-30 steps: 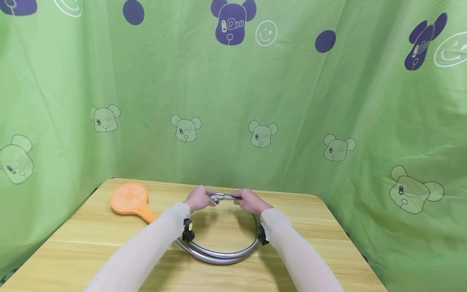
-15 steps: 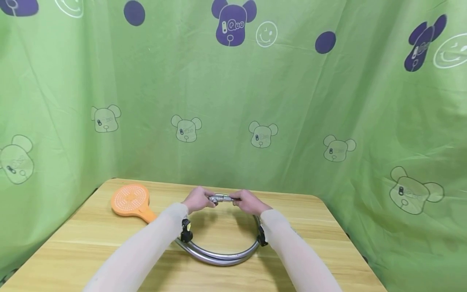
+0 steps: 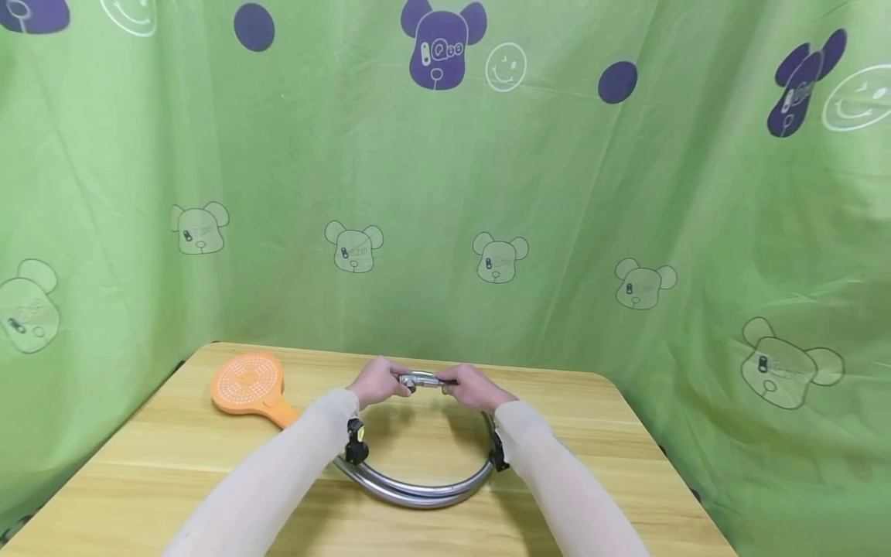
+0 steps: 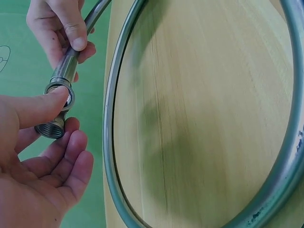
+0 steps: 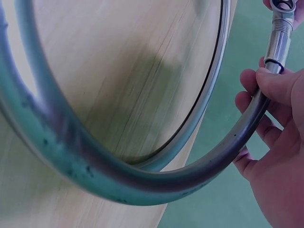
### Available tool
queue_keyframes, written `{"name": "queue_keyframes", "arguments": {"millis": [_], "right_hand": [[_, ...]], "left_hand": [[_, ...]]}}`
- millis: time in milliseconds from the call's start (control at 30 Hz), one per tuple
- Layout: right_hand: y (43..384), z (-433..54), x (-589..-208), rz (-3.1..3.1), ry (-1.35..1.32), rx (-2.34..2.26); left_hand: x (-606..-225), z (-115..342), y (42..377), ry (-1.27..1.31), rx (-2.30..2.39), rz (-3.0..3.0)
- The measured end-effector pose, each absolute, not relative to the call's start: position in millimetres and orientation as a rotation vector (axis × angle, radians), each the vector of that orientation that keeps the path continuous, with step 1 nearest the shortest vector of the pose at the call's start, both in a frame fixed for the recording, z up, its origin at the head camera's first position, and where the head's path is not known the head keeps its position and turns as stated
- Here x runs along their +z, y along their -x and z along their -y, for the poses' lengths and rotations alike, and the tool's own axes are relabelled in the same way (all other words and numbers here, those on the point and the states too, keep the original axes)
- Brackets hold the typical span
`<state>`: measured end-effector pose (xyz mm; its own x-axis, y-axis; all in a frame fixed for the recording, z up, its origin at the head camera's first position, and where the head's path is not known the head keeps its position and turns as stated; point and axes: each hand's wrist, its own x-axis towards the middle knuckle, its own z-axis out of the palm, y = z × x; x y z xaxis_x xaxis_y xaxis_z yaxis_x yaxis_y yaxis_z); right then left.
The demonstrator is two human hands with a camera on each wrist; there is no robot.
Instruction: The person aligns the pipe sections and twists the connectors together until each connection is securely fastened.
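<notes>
Near the table's far edge, my left hand (image 3: 376,381) pinches a small chrome pipe fitting (image 3: 409,380), thumb across its round opening. A second, internally threaded opening of that fitting (image 4: 50,129) points down beside the fingers in the left wrist view. My right hand (image 3: 476,387) grips a silvery shower hose (image 5: 147,190) by its end, just behind the metal sleeve (image 5: 278,46). Sleeve and fitting sit in line, touching, with some thread showing at the joint. The hose hangs in loops between my forearms. Left of my left arm lies an orange shower head (image 3: 247,384), spray face up.
The wooden table (image 3: 592,464) has rounded far corners. A green patterned curtain (image 3: 431,170) surrounds it at the back and sides. Black wrist cameras (image 3: 356,442) sit under both wrists, close to the hose loops.
The fingertips of my right hand have shifted slightly left, nearer the fitting. My left hand, the hose loops and the shower head look almost the same.
</notes>
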<state>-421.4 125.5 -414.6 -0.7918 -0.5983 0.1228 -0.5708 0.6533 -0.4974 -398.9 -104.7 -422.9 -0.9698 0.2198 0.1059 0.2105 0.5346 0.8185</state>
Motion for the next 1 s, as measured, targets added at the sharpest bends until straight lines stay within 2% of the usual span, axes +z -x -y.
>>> {"name": "queue_keyframes", "arguments": {"millis": [367, 633, 1000], "right_hand": [[422.3, -122.7, -421.8, -2.764, 0.93, -0.91], [420.5, -119.3, -422.0, -2.738, 0.79, -1.006], [422.3, -118.3, -419.4, -2.714, 0.758, -1.075]], "left_hand": [[-422.4, 103.3, 398.4, -0.431, 1.423, -2.761], [-423.2, 104.3, 398.9, -0.422, 1.44, -2.744], [-426.8, 105.2, 400.5, -0.442, 1.499, -2.702]]}}
